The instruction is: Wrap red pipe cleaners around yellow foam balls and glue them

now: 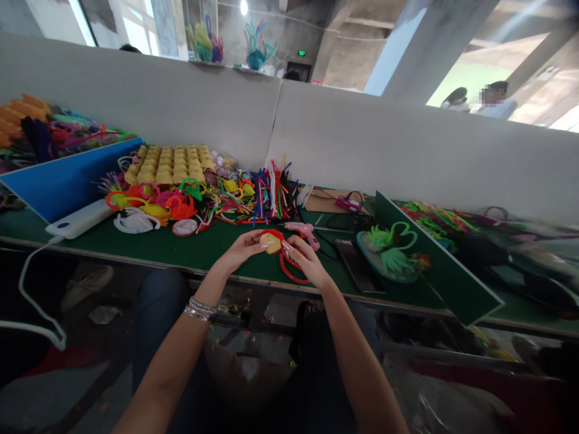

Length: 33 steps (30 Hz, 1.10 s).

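Note:
My left hand (pixel 242 250) and my right hand (pixel 306 260) meet over the front edge of the green table (pixel 203 247). Together they pinch a small yellow foam piece (pixel 271 242) wrapped by a red pipe-cleaner loop (pixel 289 268). The red loop hangs down below my right hand's fingers. My left wrist carries silver bracelets. Both hands have their fingers closed on the piece.
A pink glue gun (pixel 304 231) lies just behind my hands. A heap of coloured pipe cleaners (pixel 253 199), finished loops and a block of yellow foam pieces (pixel 169 164) fill the back left. A white power bank (pixel 80 218), a phone (pixel 355 264) and a dish of green shapes (pixel 391 250) flank them.

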Tool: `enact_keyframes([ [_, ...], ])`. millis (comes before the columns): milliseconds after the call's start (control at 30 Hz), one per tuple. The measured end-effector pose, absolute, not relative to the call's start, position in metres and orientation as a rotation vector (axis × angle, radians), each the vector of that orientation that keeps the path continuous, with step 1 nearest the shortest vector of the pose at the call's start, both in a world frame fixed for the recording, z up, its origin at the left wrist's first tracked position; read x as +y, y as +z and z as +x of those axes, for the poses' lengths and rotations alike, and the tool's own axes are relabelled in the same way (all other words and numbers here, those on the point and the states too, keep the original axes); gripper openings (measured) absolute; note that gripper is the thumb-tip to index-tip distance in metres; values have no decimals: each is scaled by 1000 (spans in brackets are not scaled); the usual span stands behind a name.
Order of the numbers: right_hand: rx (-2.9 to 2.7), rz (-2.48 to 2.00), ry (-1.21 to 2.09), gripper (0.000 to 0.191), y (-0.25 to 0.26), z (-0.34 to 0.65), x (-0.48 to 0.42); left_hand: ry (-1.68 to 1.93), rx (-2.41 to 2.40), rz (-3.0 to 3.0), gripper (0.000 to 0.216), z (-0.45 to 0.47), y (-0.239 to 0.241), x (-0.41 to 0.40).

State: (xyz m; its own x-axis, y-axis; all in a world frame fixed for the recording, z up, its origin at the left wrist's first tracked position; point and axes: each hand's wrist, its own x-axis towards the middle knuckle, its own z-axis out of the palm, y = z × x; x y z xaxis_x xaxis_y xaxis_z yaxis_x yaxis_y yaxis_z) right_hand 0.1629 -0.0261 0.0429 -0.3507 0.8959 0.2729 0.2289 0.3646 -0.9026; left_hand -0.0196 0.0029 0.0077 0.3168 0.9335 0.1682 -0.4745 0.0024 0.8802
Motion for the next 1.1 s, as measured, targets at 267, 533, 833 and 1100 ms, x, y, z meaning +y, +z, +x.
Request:
enact_keyframes([
  [267,-1725,-904,1232,32,35,168,-21,1202,535,1044,37,-18,8,2],
  [533,-1709,-814,1299,23,28,171,-18,1162,532,1115,43,-19,2,3],
  [833,-1723,-814,1308,26,37,170,-23,1158,457,1145,42,-17,-2,4],
  [1100,-1755,-787,1123,31,43,177,-24,1240,373,1062,41,-19,3,2],
])
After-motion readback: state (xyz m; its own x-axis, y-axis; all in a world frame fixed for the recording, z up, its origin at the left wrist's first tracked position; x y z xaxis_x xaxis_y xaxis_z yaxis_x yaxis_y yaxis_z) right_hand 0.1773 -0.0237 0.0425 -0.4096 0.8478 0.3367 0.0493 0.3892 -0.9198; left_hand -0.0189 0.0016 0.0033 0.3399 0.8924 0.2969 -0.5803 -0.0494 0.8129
